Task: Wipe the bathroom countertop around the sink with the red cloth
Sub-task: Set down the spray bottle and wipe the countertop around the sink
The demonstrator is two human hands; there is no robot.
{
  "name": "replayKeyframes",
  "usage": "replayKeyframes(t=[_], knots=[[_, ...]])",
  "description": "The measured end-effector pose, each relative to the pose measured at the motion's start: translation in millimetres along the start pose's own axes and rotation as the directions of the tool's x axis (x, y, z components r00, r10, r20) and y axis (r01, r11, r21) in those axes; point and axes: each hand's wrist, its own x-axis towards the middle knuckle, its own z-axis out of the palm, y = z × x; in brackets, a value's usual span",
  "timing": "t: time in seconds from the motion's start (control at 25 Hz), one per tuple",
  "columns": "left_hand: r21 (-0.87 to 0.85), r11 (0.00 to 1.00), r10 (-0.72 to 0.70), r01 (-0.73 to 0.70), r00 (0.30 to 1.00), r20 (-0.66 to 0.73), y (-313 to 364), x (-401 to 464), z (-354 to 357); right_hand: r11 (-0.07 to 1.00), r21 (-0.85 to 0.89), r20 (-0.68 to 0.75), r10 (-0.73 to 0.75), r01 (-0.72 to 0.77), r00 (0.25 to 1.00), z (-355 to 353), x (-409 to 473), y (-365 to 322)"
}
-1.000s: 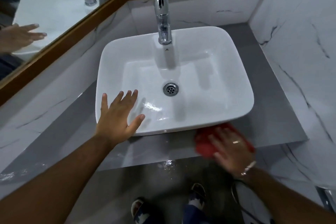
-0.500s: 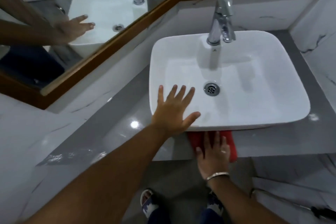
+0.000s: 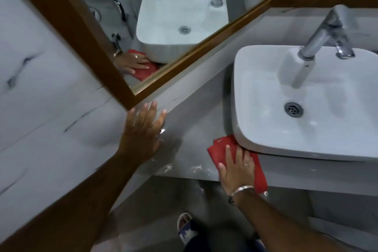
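The red cloth [image 3: 217,150] lies flat on the grey countertop [image 3: 190,135] at the front left corner of the white basin [image 3: 263,108]. My right hand [image 3: 237,170] presses down on the cloth with its fingers spread, a bracelet on the wrist. My left hand [image 3: 143,131] is open with fingers apart, held at the marble wall just below the mirror's corner and holding nothing. Part of the cloth hangs over the counter's front edge.
A chrome tap [image 3: 325,35] stands at the back of the basin, and a drain [image 3: 293,109] sits in its middle. A wood-framed mirror [image 3: 184,16] runs along the left wall. Water streaks shine on the counter's front edge [image 3: 180,168]. Sandalled feet [image 3: 185,225] show on the floor below.
My right hand slid the red cloth left along the counter front, from the sink's right to its front left corner. My left hand left the basin rim and moved to the left wall.
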Motion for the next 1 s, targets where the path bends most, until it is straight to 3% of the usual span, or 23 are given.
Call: replayKeyframes(t=[0.16, 0.24, 0.32, 0.4, 0.52, 0.6, 0.68, 0.76, 0.8, 0.84, 0.88, 1.0], knots=[[0.065, 0.981, -0.176, 0.181, 0.982, -0.065, -26, -30, 8, 0.935, -0.1, 0.034, -0.338, 0.34, 0.94, 14, 14, -61], [0.154, 0.966, -0.196, 0.206, 0.978, -0.076, -38, -44, 6, 0.818, -0.178, 0.073, -0.544, 0.547, 0.836, 13, 10, -44], [0.267, 0.934, -0.212, 0.24, 0.969, -0.129, -48, -60, 4, 0.738, -0.236, 0.086, -0.632, 0.632, 0.77, 7, 16, -10], [0.289, 0.902, -0.266, 0.321, 0.94, -0.213, -58, -76, 2, 0.814, -0.223, 0.069, -0.535, 0.536, 0.842, 2, 26, -2], [0.252, 0.849, -0.402, 0.464, 0.877, -0.261, -77, -90, -3, 0.945, -0.176, -0.03, -0.283, 0.274, 0.959, 12, 32, -62], [0.274, 0.836, -0.436, 0.475, 0.879, -0.194, -83, -92, -6, 0.928, -0.155, -0.005, -0.343, 0.338, 0.939, 22, 27, -114], [0.34, 0.821, -0.432, 0.459, 0.888, -0.154, -86, -91, -6, 0.786, -0.174, 0.086, -0.587, 0.593, 0.805, 26, 22, -138], [0.411, 0.803, -0.394, 0.433, 0.901, -0.18, -89, -91, -7, 0.518, -0.22, 0.136, -0.823, 0.827, 0.552, 23, 25, -118], [0.428, 0.8, -0.369, 0.419, 0.908, -0.2, -91, -92, -6, 0.425, -0.249, 0.144, -0.872, 0.87, 0.467, 18, 33, -98], [0.44, 0.797, -0.352, 0.413, 0.91, -0.218, -93, -92, -6, 0.395, -0.27, 0.157, -0.882, 0.878, 0.445, 10, 48, -77], [0.447, 0.795, -0.34, 0.411, 0.911, -0.232, -95, -92, -6, 0.445, -0.285, 0.147, -0.855, 0.849, 0.498, 5, 66, -59], [0.474, 0.787, -0.319, 0.394, 0.918, -0.234, -95, -91, -3, 0.822, -0.237, 0.04, -0.524, 0.518, 0.85, -8, 92, -60]])
